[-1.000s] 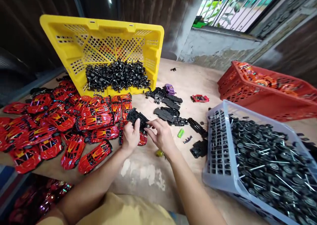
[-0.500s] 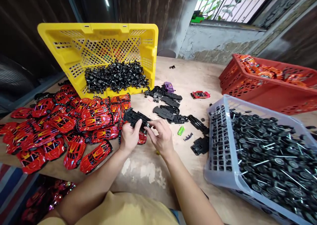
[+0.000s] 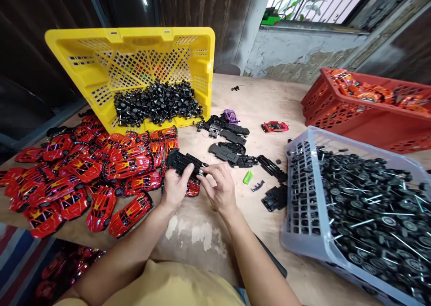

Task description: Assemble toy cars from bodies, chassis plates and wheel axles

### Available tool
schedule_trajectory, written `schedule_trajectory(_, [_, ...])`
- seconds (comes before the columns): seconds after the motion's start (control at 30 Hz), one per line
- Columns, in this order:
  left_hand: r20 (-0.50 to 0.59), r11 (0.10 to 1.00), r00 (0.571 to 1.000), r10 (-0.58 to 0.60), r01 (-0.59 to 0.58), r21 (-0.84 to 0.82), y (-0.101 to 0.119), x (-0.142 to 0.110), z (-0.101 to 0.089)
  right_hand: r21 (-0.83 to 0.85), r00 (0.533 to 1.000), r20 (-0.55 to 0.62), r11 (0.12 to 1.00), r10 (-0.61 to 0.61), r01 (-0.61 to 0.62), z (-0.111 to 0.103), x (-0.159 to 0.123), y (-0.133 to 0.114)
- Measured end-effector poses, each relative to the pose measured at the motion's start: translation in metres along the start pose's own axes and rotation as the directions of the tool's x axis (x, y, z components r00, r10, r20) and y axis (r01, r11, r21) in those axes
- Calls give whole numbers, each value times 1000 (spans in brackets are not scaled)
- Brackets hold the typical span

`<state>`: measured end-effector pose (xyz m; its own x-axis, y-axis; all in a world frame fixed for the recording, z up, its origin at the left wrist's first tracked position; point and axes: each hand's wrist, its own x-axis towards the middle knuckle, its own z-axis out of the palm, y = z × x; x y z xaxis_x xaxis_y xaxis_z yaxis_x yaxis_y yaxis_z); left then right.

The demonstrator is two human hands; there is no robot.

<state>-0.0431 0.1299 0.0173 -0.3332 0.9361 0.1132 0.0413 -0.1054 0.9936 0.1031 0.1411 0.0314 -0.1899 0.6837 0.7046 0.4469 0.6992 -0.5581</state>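
Head view: black toy-car chassis (image 3: 182, 160) up in front of the person, above the wooden table (image 3: 266, 95), roughly mid-frame. Left hand (image 3: 174, 188) pinches its near edge, thumb on top, fingers beneath. Right hand (image 3: 220, 187) has thumb and fingertips pressed together at the chassis's right end; a small wheel-like bit shows there, detail too small to be sure. Immediately left of the hands, a heap of glossy red toy cars (image 3: 128, 160), yellow and black markings, some tilted against one another. Right of the chassis, loose black chassis parts (image 3: 222, 152) lie scattered, some overlapping, a purple piece (image 3: 230, 116) by the far ones. Nearer, a bright green piece (image 3: 248, 177); farther off, a lone red piece (image 3: 275, 126). Beyond the heap, yellow crate (image 3: 129, 34) tipped on its side, opening toward the person, black small wheel sets (image 3: 158, 104) piled inside. Far right, translucent crate (image 3: 316, 193) full of larger wheels on metal axles (image 3: 367, 198); behind it, red crate (image 3: 373, 124) holding orange-red shells (image 3: 363, 91).
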Motion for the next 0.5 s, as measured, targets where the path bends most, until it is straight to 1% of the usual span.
schedule_trajectory(0.03, [-14, 1000, 1000, 6, -6, 3, 2, 0, 0, 17, 1000, -13, 1000, -10, 10, -1, 0, 0])
schedule_trajectory(0.1, [-32, 1000, 999, 9, -8, 29, 4, 0, -1, -1, 1000, -23, 1000, -19, 19, -1, 0, 0])
schedule_trajectory(0.2, [-41, 998, 999, 15, -13, 60, 4, -1, -2, -93, 999, 38, 996, 17, -14, -1, 0, 0])
schedule_trajectory(0.27, [-73, 997, 997, 39, -34, 72, 4, -2, -2, -157, 995, 80, 987, 55, -42, 0, -1, 0])
schedule_trajectory(0.33, [-88, 995, 994, 67, -60, 79, 5, -3, -1, -188, 992, 86, 979, 94, -76, -1, -2, 0])
schedule_trajectory(0.37, [-73, 995, 995, 70, -64, 78, 6, -3, -1, -169, 990, 83, 981, 115, -100, -2, -2, 0])
schedule_trajectory(0.4, [-45, 995, 997, 63, -60, 74, 8, -4, 0, -113, 986, 87, 985, 142, -132, -3, -2, 0])
schedule_trajectory(0.47, [15, 997, 999, 36, -37, 64, 12, -4, 0, 108, 966, 135, 966, 220, -235, -5, -2, 0])
schedule_trajectory(0.5, [37, 998, 999, 25, -27, 60, 14, -5, 1, 246, 950, 172, 922, 262, -299, -6, -2, 0])
